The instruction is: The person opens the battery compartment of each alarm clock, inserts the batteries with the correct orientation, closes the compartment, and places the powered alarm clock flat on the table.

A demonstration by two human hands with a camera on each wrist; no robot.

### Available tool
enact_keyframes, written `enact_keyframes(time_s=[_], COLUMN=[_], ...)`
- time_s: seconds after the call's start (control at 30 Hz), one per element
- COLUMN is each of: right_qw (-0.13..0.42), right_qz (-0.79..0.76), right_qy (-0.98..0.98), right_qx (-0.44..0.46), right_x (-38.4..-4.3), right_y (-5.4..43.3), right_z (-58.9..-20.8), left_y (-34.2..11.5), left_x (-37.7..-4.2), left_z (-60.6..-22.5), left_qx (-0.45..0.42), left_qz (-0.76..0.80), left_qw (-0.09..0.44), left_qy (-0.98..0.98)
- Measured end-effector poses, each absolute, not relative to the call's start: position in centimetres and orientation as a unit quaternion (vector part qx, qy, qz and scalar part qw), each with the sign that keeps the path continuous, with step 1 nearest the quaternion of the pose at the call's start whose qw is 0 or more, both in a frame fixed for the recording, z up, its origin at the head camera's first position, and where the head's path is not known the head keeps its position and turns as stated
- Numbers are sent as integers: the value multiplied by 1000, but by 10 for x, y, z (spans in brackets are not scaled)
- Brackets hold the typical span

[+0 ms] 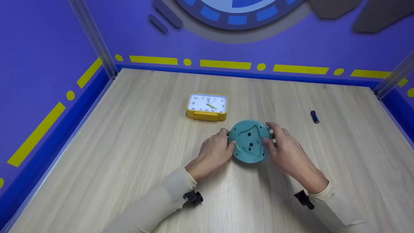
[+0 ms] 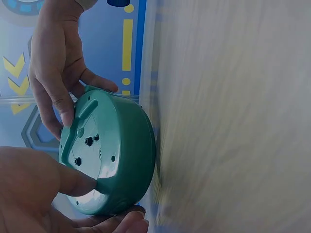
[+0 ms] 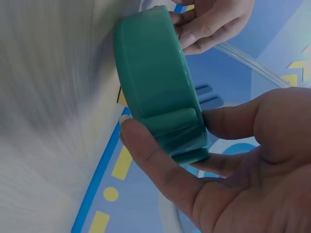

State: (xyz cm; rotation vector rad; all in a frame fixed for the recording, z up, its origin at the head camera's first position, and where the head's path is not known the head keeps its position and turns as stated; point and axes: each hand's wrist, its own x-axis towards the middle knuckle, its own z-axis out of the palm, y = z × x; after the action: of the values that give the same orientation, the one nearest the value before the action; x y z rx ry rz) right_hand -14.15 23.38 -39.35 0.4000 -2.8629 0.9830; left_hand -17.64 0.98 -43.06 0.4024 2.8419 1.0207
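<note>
A round teal clock [image 1: 241, 156] is held between both hands with its back facing up, showing small dark knobs, screw holes and a cluster of speaker holes. My left hand [image 1: 214, 149] grips its left rim, thumb on the back and fingers curled beneath the edge. On the opposite rim, my right hand [image 1: 286, 147] pinches the clock with its thumb against the back. In the right wrist view, the fingers of the right hand [image 3: 233, 179] lie around two rounded bumps on the side of the teal clock [image 3: 153, 73]. The clock's face is hidden underneath.
Just beyond the hands, a yellow rectangular alarm clock [image 1: 207, 106] lies with its white dial up. A dark blue battery [image 1: 314, 116] lies on the wooden table [image 1: 145, 106] to the right. Blue printed walls [image 1: 233, 48] border the table at the back and sides.
</note>
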Motion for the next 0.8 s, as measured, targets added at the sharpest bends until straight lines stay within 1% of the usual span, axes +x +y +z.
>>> enact_keyframes(time_s=[0.23,0.37,0.8], right_qw=[40,37,-3], right_qz=[312,302,267], right_qy=[-941,-946,-960], right_qx=[122,109,88], right_x=[-143,-143,-145], right_y=[231,229,229], right_z=[-395,-397,-407], left_y=[9,8,11], left_x=[-175,-175,-173], left_z=[-429,-430,-431], left_qx=[130,132,137], left_qz=[335,328,272], left_qw=[54,49,49], left_qy=[932,934,951])
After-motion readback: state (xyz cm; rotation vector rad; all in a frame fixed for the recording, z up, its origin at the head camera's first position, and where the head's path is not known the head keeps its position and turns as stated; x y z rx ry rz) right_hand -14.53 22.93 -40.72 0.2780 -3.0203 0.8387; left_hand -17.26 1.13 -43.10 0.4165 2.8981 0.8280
